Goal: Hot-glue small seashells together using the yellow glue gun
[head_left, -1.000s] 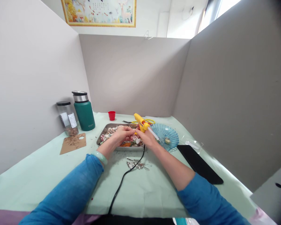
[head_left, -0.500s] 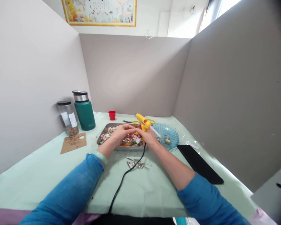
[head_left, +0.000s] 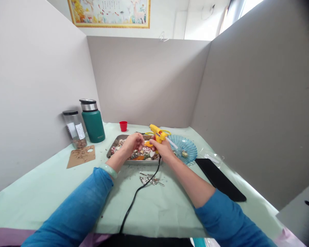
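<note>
My right hand is wrapped round the handle of a yellow hot glue gun, a pale glue stick jutting from its rear. A black cord runs from the gun down to the table's front edge. My left hand, with a pale green bangle at the wrist, is held over the metal tray. Its fingers are curled together, and whatever they may hold is hidden. Shells and stones fill the tray, partly covered by both hands.
Several metal clips lie in front of the tray. A blue scalloped plate and a black slab are to the right. Left stand a green bottle, a jar and a brown board. Behind are a red cup and scissors.
My left hand has drawn away to the left from my right hand, where their fingertips met before. The glue gun stays in almost the same place.
</note>
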A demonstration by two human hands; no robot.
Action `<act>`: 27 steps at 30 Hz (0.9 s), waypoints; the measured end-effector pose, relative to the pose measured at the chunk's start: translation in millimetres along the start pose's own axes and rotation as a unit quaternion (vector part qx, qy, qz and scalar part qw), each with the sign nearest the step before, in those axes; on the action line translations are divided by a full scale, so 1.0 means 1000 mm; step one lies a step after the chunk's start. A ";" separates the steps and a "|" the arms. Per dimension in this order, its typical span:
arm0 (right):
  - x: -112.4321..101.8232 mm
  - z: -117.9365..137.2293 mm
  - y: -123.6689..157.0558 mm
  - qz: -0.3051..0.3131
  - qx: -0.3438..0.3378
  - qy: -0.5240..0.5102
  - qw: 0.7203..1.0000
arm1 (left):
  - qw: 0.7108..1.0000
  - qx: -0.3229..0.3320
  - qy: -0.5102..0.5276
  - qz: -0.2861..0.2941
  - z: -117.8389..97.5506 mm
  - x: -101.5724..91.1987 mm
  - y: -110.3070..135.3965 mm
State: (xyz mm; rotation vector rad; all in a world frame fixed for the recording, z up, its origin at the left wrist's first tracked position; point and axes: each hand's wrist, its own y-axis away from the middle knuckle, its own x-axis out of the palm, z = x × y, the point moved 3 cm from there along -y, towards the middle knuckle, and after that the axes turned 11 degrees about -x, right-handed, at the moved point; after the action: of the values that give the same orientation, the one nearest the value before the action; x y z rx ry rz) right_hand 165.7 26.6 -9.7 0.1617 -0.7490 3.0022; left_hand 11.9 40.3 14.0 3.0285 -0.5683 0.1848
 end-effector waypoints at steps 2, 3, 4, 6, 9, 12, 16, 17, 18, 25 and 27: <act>0.000 0.000 0.000 -0.005 0.003 0.007 1.000 | 0.999 0.012 0.030 -0.011 -0.008 -0.009 0.001; 0.000 0.000 0.000 -0.005 0.004 0.008 1.000 | 0.999 0.015 0.044 -0.023 -0.012 -0.014 0.001; 0.000 0.000 0.000 -0.006 0.006 0.010 1.000 | 0.998 0.015 0.057 -0.039 -0.016 -0.020 0.001; 0.000 0.001 0.001 -0.005 0.008 0.013 1.000 | 0.995 0.004 0.071 -0.063 -0.020 -0.029 0.000; 0.000 0.002 0.002 -0.004 0.008 0.018 1.000 | 0.993 -0.010 0.050 -0.104 -0.021 -0.040 -0.005; 0.000 0.003 0.002 -0.002 0.006 0.021 1.000 | 0.984 -0.006 -0.058 -0.167 -0.018 -0.050 -0.009; 0.000 0.003 0.002 0.006 0.011 0.032 0.999 | 0.937 0.009 -0.297 -0.181 -0.011 -0.054 -0.012; 0.000 0.003 0.002 0.006 0.011 0.031 0.999 | 0.913 0.012 -0.362 -0.187 -0.010 -0.053 -0.012; 0.000 0.003 0.002 0.005 0.011 0.030 0.999 | 0.883 0.016 -0.425 -0.199 -0.010 -0.052 -0.012; 0.001 0.003 0.002 0.014 0.009 0.029 0.999 | 0.745 0.030 -0.635 -0.200 -0.005 -0.037 -0.013; 0.001 0.003 0.002 0.015 0.009 0.034 0.999 | 0.735 0.013 -0.653 -0.185 0.000 -0.036 -0.015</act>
State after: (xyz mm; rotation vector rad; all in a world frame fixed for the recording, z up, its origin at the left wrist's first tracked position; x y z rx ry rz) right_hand 165.1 23.5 -8.4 0.0479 -0.7232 3.0267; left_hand -15.9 67.5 8.5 2.6698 0.0972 -2.0134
